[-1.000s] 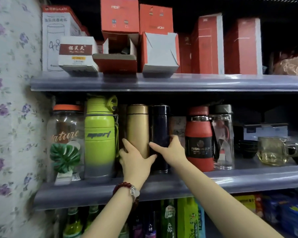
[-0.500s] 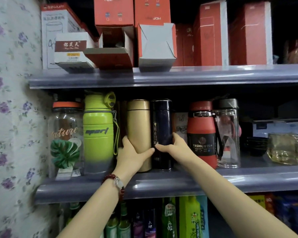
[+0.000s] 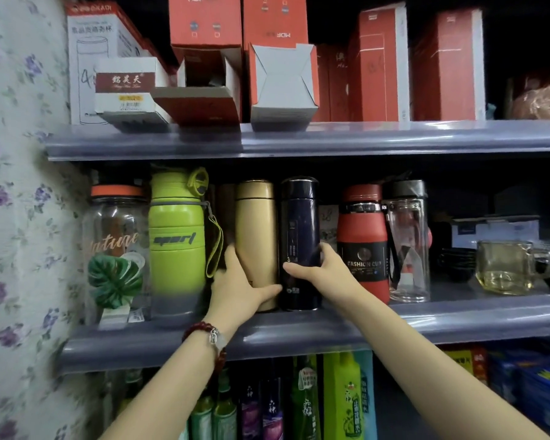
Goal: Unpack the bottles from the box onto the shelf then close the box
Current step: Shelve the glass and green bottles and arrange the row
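Note:
A gold bottle [image 3: 255, 223] and a dark blue bottle [image 3: 299, 223] stand upright side by side on the middle shelf [image 3: 315, 331]. My left hand [image 3: 235, 287] wraps the lower part of the gold bottle. My right hand [image 3: 324, 271] grips the lower part of the dark blue bottle. Two red boxes lie on their sides on the upper shelf [image 3: 299, 138]: one [image 3: 204, 87] has its flaps open and shows a dark inside, the other [image 3: 283, 87] shows its folded white end.
Left of the gold bottle stand a green sport bottle [image 3: 177, 242] and a clear jar [image 3: 116, 249]. To the right are a red bottle [image 3: 362, 242], a clear bottle [image 3: 408, 242] and a glass cup [image 3: 505, 268]. A floral wall [image 3: 19, 217] bounds the left side.
Both hands stay on the two bottles. The bottles stand slightly closer together and farther back on the shelf. My view has shifted a little closer.

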A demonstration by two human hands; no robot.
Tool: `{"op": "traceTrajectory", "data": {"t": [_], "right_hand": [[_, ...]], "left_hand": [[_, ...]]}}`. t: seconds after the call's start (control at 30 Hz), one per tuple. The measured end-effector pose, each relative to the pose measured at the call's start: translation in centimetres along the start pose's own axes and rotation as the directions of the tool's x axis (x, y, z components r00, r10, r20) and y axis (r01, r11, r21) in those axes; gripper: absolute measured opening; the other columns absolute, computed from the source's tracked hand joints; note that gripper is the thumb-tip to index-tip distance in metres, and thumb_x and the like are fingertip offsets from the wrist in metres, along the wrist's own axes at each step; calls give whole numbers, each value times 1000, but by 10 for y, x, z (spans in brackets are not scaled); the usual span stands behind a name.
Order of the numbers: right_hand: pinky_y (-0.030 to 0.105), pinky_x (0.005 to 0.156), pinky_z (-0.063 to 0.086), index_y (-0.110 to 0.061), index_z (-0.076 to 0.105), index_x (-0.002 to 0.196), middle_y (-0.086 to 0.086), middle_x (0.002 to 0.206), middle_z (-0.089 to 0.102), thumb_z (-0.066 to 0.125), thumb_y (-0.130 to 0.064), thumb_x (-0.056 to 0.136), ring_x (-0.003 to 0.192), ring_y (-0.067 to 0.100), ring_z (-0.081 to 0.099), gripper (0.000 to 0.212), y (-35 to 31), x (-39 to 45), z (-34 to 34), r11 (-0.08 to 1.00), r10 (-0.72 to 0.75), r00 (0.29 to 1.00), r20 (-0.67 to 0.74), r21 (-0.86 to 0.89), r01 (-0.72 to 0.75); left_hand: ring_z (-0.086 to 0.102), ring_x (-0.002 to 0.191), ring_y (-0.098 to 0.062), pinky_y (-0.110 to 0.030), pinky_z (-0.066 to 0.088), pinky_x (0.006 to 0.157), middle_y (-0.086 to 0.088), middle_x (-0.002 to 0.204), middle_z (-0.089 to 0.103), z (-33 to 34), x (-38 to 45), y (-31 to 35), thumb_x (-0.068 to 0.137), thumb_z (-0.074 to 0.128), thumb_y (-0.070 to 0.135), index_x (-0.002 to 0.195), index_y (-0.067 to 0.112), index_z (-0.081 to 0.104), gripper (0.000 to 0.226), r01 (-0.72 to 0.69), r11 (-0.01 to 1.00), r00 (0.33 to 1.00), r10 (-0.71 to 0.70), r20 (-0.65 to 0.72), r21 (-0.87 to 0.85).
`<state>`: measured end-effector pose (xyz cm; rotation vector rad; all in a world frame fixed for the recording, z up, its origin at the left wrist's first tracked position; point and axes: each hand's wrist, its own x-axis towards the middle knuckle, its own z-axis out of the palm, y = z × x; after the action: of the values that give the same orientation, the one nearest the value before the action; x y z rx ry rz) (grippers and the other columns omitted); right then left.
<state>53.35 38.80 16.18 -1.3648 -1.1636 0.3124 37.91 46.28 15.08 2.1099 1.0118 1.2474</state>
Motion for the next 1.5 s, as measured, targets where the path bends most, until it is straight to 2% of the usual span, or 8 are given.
{"op": "traceTrajectory", "data": {"t": [0.2, 0.3, 0.4, 0.63, 0.9, 1.17, 1.37, 1.5], "right_hand": [[21, 81, 41, -24, 39, 116, -7, 113, 56, 85, -36, 65, 100, 12, 53, 70, -6, -12, -3, 990, -20, 999, -45, -141, 14], [21, 74, 48, -21, 41, 111, 2, 117, 62, 86, -31, 66, 101, 16, 60, 64, -4, -6, -2, 994, 24, 998, -57, -103, -30], [33, 91, 51, -18, 45, 110, 3, 118, 63, 86, -31, 64, 103, 18, 61, 63, -4, -3, -3, 991, 74, 996, -45, -108, -79], [23, 77, 41, -13, 52, 115, -4, 106, 62, 86, -36, 64, 94, 14, 56, 65, -11, -16, -10, 956, 8, 999, -37, -293, -18], [32, 91, 50, -21, 59, 105, -9, 101, 68, 85, -43, 58, 98, 11, 62, 58, -12, -26, -18, 963, 6, 998, 63, -270, 11], [33, 87, 52, -20, 56, 101, -4, 100, 69, 84, -48, 57, 96, 14, 63, 59, -11, -26, -17, 954, 2, 998, 62, -299, 16], [34, 89, 52, -19, 53, 111, -3, 105, 68, 84, -49, 58, 99, 16, 63, 69, -12, -27, -19, 951, 22, 996, 87, -310, 6], [30, 88, 51, -18, 51, 115, -5, 106, 65, 83, -48, 62, 99, 15, 62, 68, -16, -31, -21, 950, 25, 994, 108, -313, 10]], "left_hand": [[49, 127, -20, -41, 40, 108, 2, 144, 46, -21, 10, -9, 59, 85, -1, 149, 39, 9, 124, 105, 944, 972, -30, 235, -314], [52, 120, -15, -29, 40, 105, 3, 135, 53, -18, 9, -4, 57, 89, 9, 146, 21, 25, 111, 88, 968, 974, -34, 223, -236], [57, 114, -17, -33, 45, 102, 1, 128, 60, -12, 7, 0, 51, 92, 26, 134, 18, 42, 97, 78, 989, 981, -54, 186, -124], [57, 111, -16, -28, 44, 97, 4, 123, 61, -19, 1, 8, 51, 91, 31, 129, 17, 45, 91, 74, 996, 980, -64, 191, -47], [61, 101, -8, -25, 45, 92, 12, 106, 65, -40, -4, 5, 55, 91, 23, 120, 23, 47, 79, 39, 998, 951, -22, 309, -49], [64, 103, -13, -36, 48, 100, 8, 109, 68, -39, -7, 1, 26, 90, 46, 118, 23, 52, 103, 80, 997, 960, -76, 269, -5], [61, 109, -17, -39, 46, 102, 0, 122, 64, -35, -18, 12, 40, 91, 37, 129, 17, 44, 102, 133, 991, 966, -132, 221, 12], [35, 138, -30, -35, 32, 110, -14, 154, 30, -28, -38, 54, 75, 74, 38, 151, 7, 1, 110, 87, 990, 996, -84, -26, 111]]}}
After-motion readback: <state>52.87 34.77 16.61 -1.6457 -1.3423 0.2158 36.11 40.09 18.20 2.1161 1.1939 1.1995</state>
